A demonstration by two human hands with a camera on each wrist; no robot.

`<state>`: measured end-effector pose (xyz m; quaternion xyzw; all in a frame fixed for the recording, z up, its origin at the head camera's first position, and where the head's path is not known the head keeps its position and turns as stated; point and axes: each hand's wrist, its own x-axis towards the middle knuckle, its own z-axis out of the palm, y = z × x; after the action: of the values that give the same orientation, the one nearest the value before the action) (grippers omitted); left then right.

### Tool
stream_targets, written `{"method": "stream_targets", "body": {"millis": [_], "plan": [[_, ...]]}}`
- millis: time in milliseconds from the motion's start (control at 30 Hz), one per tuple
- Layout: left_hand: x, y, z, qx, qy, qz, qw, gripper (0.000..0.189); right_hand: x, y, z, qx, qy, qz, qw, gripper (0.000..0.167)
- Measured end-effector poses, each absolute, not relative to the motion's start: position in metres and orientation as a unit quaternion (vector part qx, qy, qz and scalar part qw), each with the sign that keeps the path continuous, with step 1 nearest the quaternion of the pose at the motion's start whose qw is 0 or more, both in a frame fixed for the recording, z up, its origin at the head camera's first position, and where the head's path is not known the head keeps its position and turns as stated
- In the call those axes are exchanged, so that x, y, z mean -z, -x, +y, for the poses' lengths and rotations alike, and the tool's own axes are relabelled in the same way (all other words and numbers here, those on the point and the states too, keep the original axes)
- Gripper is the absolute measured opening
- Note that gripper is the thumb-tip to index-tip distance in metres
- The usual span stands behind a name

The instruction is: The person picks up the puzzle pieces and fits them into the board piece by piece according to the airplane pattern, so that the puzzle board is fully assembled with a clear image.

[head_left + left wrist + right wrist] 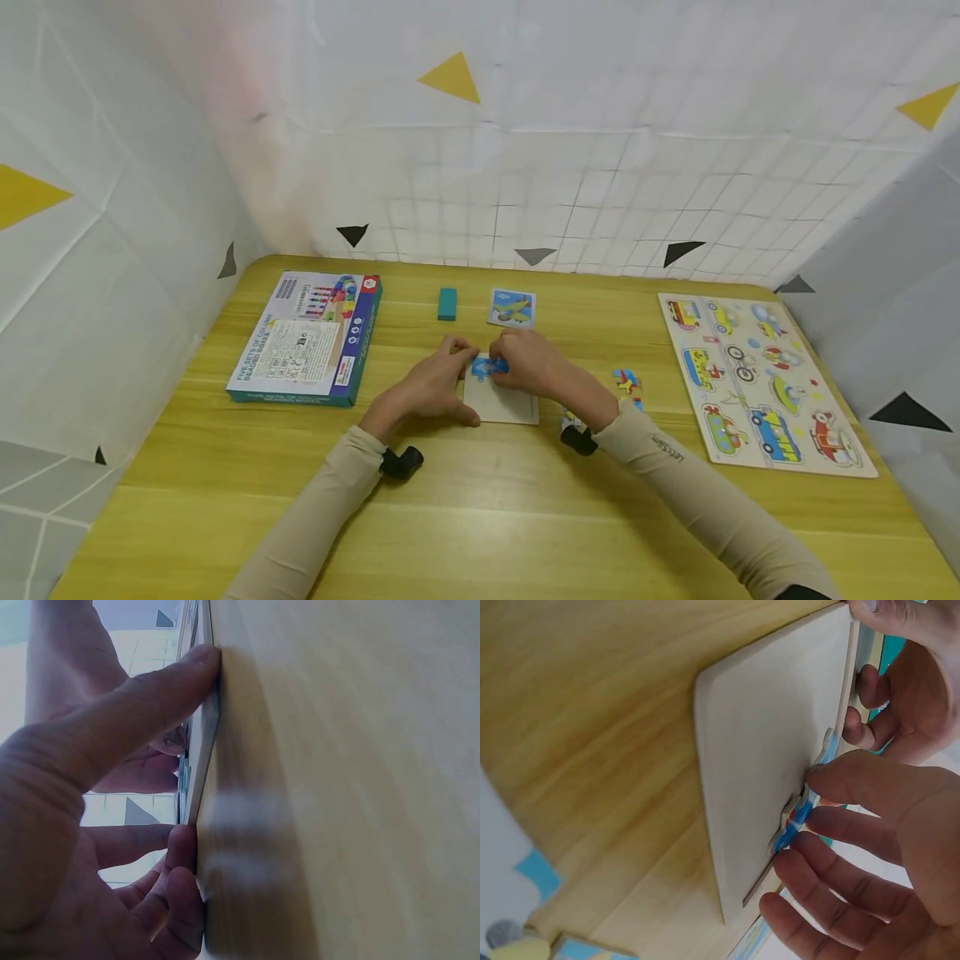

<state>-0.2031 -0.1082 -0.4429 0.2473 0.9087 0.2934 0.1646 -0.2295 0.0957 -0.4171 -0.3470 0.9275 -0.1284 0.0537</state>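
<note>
The square wooden board [513, 407] is plain cream, the wooden jigsaw piece [801, 816] on it blue with a touch of red, the rectangular block [447, 304] teal, the square picture card [512, 308] blue with a yellow aeroplane, the tabletop [465, 517] wood-grained yellow-brown.

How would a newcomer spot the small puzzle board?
On the wooden table, look between the box on the left and the picture board on the right. The left hand grips the puzzle board; the right hand overhangs it. Unlike the plane picture beyond, this board is mostly bare pale wood, with blue only at its far side.
</note>
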Motion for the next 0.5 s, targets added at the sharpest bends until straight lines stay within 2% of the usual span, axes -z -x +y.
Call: {"method": "stream_targets", "body": {"millis": [267,500], "plan": [[0.4433,0.2033,-0.1078,-0.298,-0.25,0.907,0.163,0.109,0.4159,0.2302,0.0931,0.134,0.332,0.932,0.058,0.01],[0.4426,0.203,-0.1087,-0.304,-0.252,0.905,0.158,0.109,0.4181,0.2261,0.0894,0.069,0.353,0.933,0.028,0.009]]}}
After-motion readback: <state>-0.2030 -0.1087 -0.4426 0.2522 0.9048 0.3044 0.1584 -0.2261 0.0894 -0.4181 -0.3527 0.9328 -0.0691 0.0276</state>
